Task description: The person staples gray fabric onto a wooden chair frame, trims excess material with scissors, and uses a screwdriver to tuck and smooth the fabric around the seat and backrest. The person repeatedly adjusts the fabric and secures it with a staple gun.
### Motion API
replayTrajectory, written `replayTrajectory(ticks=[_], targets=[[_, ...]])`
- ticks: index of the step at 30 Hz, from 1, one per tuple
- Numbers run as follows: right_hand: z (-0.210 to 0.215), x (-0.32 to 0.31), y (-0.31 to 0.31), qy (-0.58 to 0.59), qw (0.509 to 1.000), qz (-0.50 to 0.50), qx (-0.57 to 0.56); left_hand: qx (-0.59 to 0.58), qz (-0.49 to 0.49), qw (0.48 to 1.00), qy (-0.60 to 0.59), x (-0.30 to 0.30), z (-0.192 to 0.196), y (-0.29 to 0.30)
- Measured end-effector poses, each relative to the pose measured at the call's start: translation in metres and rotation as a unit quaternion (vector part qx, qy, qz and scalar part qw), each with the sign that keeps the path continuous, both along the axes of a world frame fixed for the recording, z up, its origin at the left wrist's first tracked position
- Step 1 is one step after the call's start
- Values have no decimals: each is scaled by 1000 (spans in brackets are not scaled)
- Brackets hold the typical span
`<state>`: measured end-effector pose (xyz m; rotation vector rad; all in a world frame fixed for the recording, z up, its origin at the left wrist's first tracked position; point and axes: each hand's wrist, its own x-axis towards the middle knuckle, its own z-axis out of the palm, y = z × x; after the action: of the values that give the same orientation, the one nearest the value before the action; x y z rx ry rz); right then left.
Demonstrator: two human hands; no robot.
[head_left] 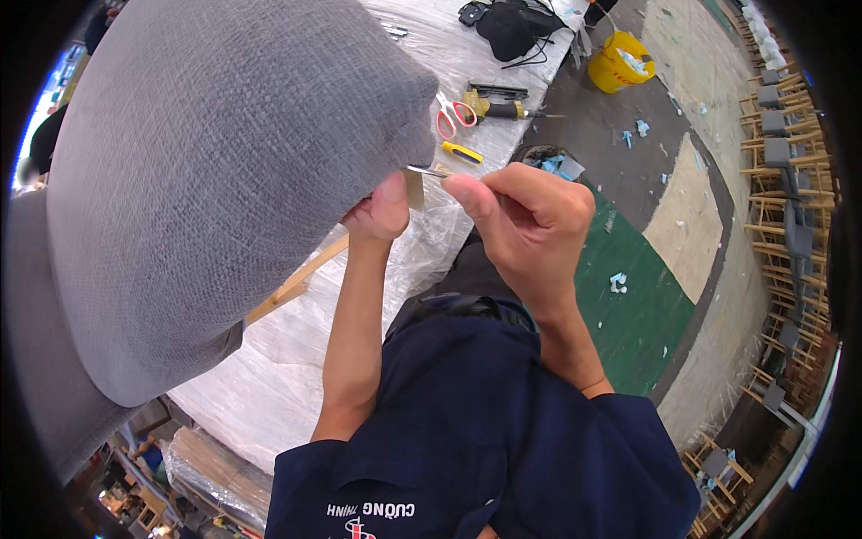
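A large piece of grey woven upholstery, with a wooden leg or rail below it, fills the left and upper middle. My left hand grips its lower right edge, thumb showing and fingers partly hidden under the fabric. My right hand is closed around a thin metal-shafted tool; its handle is hidden in the fist. The shaft points left, its tip at the fabric corner just above my left thumb. A flat tan strip hangs beside that thumb.
On the plastic-covered table lie red-handled scissors, a yellow cutter, an air tool and a black cap. A yellow bucket stands on the scrap-littered floor. Wooden-legged chairs line the right side.
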<state>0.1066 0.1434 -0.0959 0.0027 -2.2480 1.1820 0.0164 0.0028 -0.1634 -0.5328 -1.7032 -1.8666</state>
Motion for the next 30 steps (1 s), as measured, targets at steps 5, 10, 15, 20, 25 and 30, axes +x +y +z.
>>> replayTrajectory(ticks=[5, 10, 15, 20, 25, 30], targets=[[-35, -36, -7, 78, 987, 95, -108, -12, 69, 997, -45, 6, 1, 3], [-55, -67, -22, 153, 928, 208, -270, -11, -71, 997, -31, -11, -15, -19], [-51, -53, -7, 104, 958, 182, -195, -40, -134, 990, -10, -22, -20, -29], [-56, -32, 7, 111, 988, 61, -84, 20, -20, 998, -63, 6, 8, 8], [-47, -30, 5, 121, 989, 36, -74, -23, -170, 985, -1, -15, -4, -23], [-36, -23, 8, 90, 993, 41, -57, -9, -59, 997, -47, -8, 1, -12]])
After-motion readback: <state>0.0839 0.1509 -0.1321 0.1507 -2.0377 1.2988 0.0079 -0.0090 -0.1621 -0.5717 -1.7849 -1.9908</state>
